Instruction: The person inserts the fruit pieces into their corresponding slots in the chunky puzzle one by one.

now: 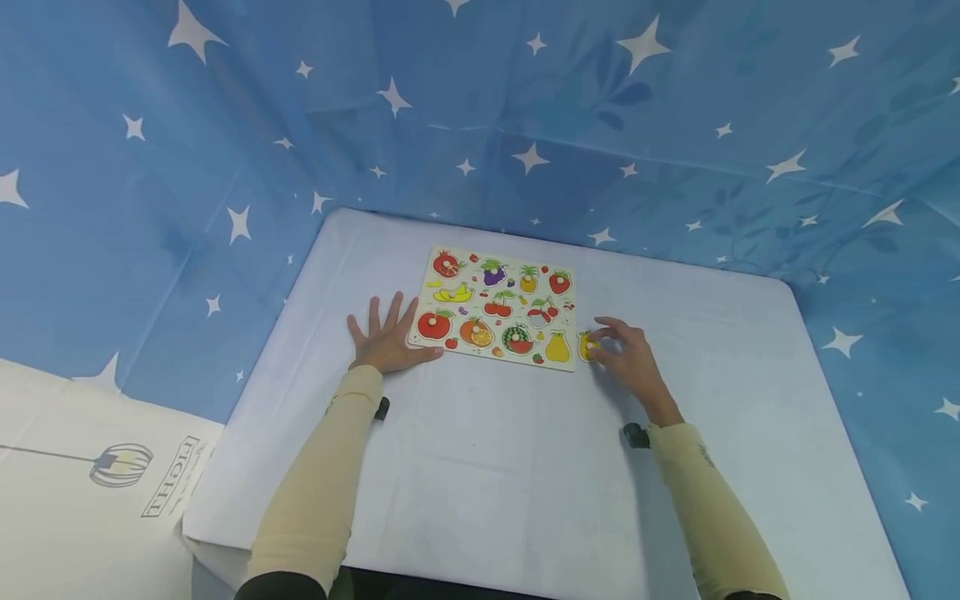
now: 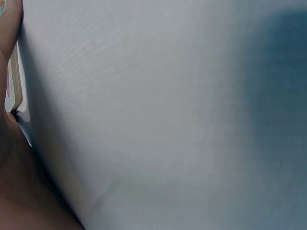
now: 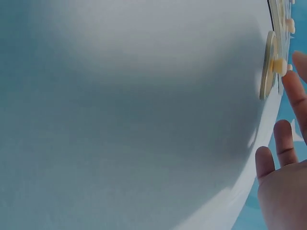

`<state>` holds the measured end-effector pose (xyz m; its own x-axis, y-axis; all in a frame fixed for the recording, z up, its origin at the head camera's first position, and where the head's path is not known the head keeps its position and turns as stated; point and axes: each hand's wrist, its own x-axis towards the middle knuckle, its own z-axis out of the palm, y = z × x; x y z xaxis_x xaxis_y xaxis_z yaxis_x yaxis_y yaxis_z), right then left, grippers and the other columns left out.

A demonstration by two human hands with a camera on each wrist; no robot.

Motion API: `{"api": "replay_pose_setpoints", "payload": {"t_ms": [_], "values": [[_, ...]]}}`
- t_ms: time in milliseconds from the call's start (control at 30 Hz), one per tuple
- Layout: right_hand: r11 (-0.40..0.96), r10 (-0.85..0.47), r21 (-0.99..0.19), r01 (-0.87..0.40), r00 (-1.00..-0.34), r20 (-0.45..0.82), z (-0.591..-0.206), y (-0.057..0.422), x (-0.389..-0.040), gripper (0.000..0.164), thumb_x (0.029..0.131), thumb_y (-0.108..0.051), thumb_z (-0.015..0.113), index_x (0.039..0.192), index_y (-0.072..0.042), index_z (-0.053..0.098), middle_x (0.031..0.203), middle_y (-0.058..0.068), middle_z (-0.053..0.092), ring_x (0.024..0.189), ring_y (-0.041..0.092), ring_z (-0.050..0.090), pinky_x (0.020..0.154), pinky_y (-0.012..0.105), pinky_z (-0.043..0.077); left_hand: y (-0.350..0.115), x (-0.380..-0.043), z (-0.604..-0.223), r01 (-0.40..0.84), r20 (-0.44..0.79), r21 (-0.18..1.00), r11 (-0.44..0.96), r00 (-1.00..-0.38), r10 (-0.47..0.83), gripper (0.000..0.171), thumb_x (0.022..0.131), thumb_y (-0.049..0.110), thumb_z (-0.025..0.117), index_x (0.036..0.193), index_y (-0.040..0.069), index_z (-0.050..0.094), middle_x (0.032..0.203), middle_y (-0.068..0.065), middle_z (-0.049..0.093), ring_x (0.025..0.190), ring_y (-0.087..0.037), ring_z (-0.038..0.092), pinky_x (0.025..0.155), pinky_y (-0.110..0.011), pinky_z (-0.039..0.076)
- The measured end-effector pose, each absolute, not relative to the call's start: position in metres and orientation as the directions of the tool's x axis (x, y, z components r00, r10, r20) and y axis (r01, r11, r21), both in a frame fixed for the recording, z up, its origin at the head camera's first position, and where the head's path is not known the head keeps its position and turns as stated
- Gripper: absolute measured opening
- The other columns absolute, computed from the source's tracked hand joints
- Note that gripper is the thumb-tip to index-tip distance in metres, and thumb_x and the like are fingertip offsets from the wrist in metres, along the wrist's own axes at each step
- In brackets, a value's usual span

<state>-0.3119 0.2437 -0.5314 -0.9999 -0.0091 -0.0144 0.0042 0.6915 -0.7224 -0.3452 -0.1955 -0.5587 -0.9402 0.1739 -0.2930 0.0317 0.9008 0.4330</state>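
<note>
A fruit peg puzzle board (image 1: 480, 302) lies on the white table, filled with rows of knobbed fruit pieces. My left hand (image 1: 390, 342) is spread flat on the table at the board's left edge, its thumb along the lower left corner. Just off the board's lower right corner lies a yellow fruit puzzle piece (image 1: 584, 347). Its pale knob (image 3: 279, 66) shows in the right wrist view. My right hand (image 1: 628, 358) is over this piece, a fingertip at the knob's end and thumb and finger apart. Whether they touch the knob is hard to tell.
The white tabletop (image 1: 480, 467) spreads around the board. A blue star-patterned cloth (image 1: 465, 125) stands behind and along the sides. At the lower left is a cream sheet (image 1: 67, 492) with a printed lamp.
</note>
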Motion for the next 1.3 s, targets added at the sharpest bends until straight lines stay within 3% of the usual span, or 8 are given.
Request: {"api": "replay_pose_setpoints", "payload": {"t_ms": [200, 633, 1300], "values": [[0.712, 0.018, -0.699, 0.069, -0.997, -0.079, -0.534, 0.241, -0.315, 0.055, 0.098, -0.005, 0.076, 0.15, -0.005, 0.057, 0.125, 0.018, 0.072, 0.141, 0.04, 0.041, 0.119, 0.068, 0.029, -0.196, -0.345, -0.559, 0.031, -0.293, 0.443, 0.896, -0.94, 0.177, 0.121, 0.085, 0.078, 0.067, 0.174, 0.028, 0.003, 0.18, -0.004, -0.013, 0.159, -0.041, -0.027, 0.115, -0.074, -0.023], [0.747, 0.015, -0.662, 0.064, -0.997, -0.08, -0.532, 0.234, -0.318, 0.042, 0.1, -0.004, 0.073, 0.14, 0.002, 0.061, 0.124, 0.023, 0.066, 0.123, 0.04, 0.047, 0.112, 0.062, 0.037, -0.198, -0.346, -0.564, 0.035, -0.274, 0.449, 0.893, -0.945, 0.176, 0.121, 0.085, 0.078, 0.068, 0.174, 0.028, 0.004, 0.18, -0.004, -0.013, 0.159, -0.041, -0.026, 0.114, -0.075, -0.023], [0.688, 0.063, -0.715, 0.121, -0.992, -0.108, -0.522, 0.224, -0.318, 0.034, 0.103, -0.007, 0.07, 0.134, 0.002, 0.061, 0.125, 0.02, 0.056, 0.138, 0.043, 0.048, 0.118, 0.062, 0.037, -0.196, -0.343, -0.551, 0.021, -0.304, 0.451, 0.892, -0.936, 0.176, 0.12, 0.087, 0.075, 0.069, 0.174, 0.026, 0.003, 0.18, -0.005, -0.014, 0.159, -0.041, -0.026, 0.114, -0.075, -0.022]]}}
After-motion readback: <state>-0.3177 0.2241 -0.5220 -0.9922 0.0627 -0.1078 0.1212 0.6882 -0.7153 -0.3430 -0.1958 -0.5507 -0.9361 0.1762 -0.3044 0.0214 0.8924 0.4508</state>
